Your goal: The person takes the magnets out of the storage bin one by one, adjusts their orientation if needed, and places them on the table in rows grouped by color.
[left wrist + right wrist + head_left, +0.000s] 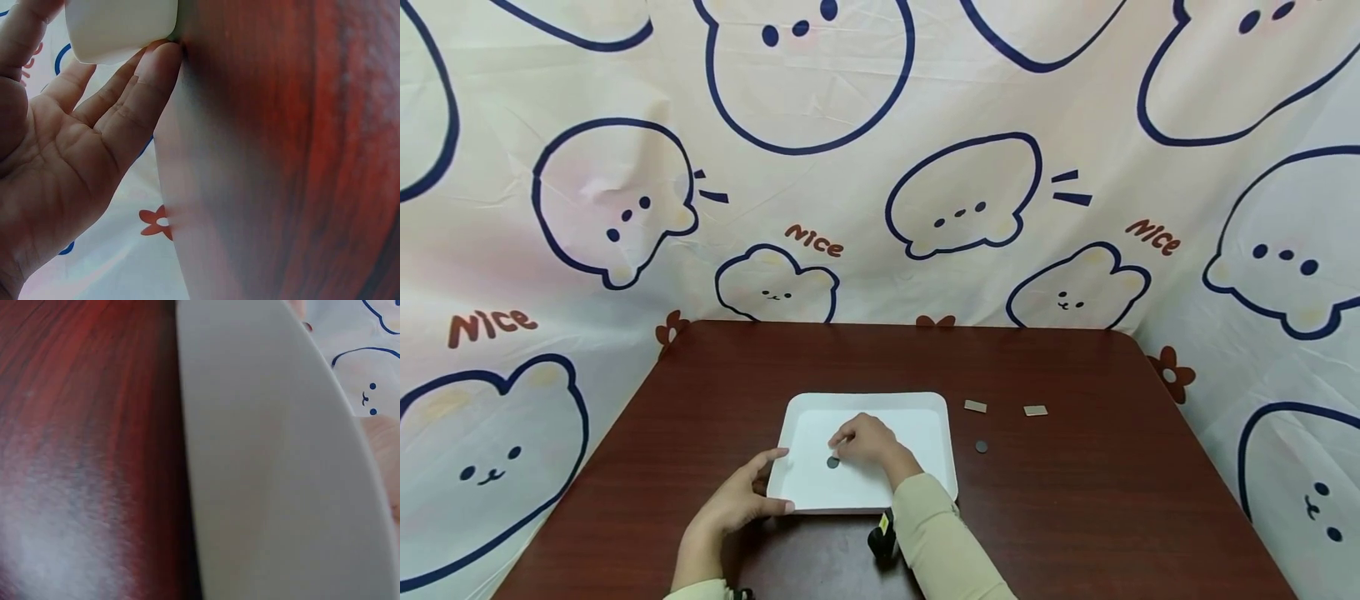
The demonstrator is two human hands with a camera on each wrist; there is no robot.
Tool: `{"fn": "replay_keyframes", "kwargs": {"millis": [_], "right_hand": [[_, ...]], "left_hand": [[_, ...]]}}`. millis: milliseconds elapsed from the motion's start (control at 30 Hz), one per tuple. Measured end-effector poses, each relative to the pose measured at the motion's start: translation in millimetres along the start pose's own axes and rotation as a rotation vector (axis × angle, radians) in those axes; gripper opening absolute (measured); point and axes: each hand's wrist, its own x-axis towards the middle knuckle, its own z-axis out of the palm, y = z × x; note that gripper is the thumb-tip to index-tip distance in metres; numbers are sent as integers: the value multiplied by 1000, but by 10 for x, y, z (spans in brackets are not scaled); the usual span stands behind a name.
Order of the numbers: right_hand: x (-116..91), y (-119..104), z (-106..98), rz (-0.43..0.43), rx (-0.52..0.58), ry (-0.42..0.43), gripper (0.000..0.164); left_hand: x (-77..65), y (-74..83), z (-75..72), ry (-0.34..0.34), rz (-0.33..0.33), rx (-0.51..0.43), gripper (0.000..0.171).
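A white rectangular tray [917,425] with a raised rim sits on the brown table. My left hand [739,493] grips its near left corner, the thumb at the front edge and the index finger along the left side. The left wrist view shows the fingers reaching behind the tray corner [122,31]. Over the tray, my right hand [867,439] has its fingers curled, the thumb and fingertips pinching at the edge of a small dark grey disc [832,462]. In the right wrist view the tray's outer wall [281,456] hides most of that hand.
Right of the tray lie a second dark disc [982,447] and two small beige rectangles, one nearer [975,407] and one farther right [1035,411]. A black wrist camera [882,542] hangs under the right forearm. A printed cloth [865,192] surrounds the table [1075,517].
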Motion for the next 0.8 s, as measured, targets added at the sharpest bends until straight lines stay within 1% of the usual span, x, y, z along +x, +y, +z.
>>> {"fn": "replay_keyframes", "kwargs": {"millis": [100, 167, 233, 300, 400, 500, 567, 800], "right_hand": [[8, 19, -27, -16, 56, -65, 15], [11, 29, -40, -24, 70, -107, 19], [4, 25, -44, -31, 52, -135, 22], [-6, 8, -45, -37, 11, -151, 24], [-26, -25, -48, -27, -49, -153, 27], [-34, -39, -51, -18, -92, -138, 25], [-39, -39, -48, -12, -103, -131, 23], [-17, -20, -34, -42, -116, -107, 16]], "left_hand": [[-2, -6, 4, -7, 1, 2, 87], [-4, -15, 8, -12, 5, 6, 86], [-10, -18, 10, -16, 1, 5, 86], [-19, -14, 7, -18, -1, 5, 86], [-20, -2, 3, -20, -4, 9, 87], [-13, 6, 0, -22, 0, 14, 87], [-12, 6, -1, -26, -1, 13, 88], [-7, 6, -6, -24, -4, -3, 87]]}}
